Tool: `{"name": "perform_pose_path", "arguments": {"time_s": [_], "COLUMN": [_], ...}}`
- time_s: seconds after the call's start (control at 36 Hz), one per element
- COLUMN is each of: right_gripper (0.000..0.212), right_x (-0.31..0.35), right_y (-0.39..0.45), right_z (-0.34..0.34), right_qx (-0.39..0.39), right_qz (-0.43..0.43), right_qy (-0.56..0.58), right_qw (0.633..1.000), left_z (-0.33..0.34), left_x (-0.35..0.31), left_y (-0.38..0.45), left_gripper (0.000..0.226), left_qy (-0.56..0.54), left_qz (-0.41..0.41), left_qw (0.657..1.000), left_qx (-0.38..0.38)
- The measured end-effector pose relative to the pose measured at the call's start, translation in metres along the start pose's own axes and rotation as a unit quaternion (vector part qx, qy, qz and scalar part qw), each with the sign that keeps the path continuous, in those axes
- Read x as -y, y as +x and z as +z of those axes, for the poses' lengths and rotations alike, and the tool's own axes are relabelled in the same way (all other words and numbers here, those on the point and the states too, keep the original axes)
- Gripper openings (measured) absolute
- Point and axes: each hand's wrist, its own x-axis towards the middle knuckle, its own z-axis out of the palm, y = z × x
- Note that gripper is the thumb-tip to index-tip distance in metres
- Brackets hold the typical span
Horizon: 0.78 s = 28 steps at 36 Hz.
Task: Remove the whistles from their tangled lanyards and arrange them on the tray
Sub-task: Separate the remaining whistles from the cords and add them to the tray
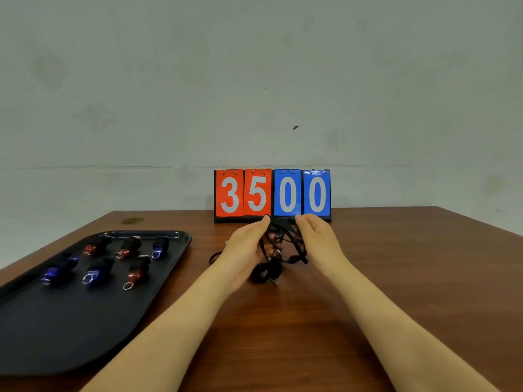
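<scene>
A bundle of tangled black lanyards (pixel 278 251) sits at the middle of the brown table, held up between both hands. My left hand (pixel 245 246) grips its left side and my right hand (pixel 318 236) holds cords on its right side. A metal ring (pixel 276 253) shows inside the tangle; any whistle there is hidden. On the left, a black tray (pixel 70 321) carries several whistles, red ones (pixel 135 274) and blue ones (pixel 97 272), in two rows, each with a silver ring.
A flip scoreboard (pixel 272 195) reading 35 and 00 stands just behind the hands at the table's far edge, against a pale wall. Bare wooden table (pixel 396 264) stretches to the right and toward me.
</scene>
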Motion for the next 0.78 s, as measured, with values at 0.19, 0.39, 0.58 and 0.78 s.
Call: {"name": "perform_pose_path", "arguments": {"time_s": [0.19, 0.39, 0.58, 0.78], "right_gripper": [0.03, 0.027, 0.035, 0.017], "right_x": [-0.009, -0.018, -0.027, -0.014], "right_y": [0.007, 0.013, 0.024, 0.019], "right_z": [-0.012, -0.028, -0.045, -0.043], "right_qx": [-0.114, -0.242, -0.328, -0.259], "right_qz": [-0.016, 0.029, 0.186, 0.271], "right_qy": [-0.044, -0.029, 0.158, 0.329], "right_qw": [0.992, 0.969, 0.913, 0.867], "left_z": [-0.002, -0.016, -0.03, -0.038], "left_x": [-0.009, -0.01, -0.011, -0.005], "left_y": [-0.011, -0.006, -0.001, 0.007], "left_gripper": [0.01, 0.026, 0.028, 0.032], "left_qy": [-0.277, -0.23, -0.293, -0.253], "left_qz": [0.008, 0.043, 0.063, 0.037], "left_qw": [0.959, 0.972, 0.952, 0.949], "left_qx": [0.056, -0.018, -0.066, -0.187]}}
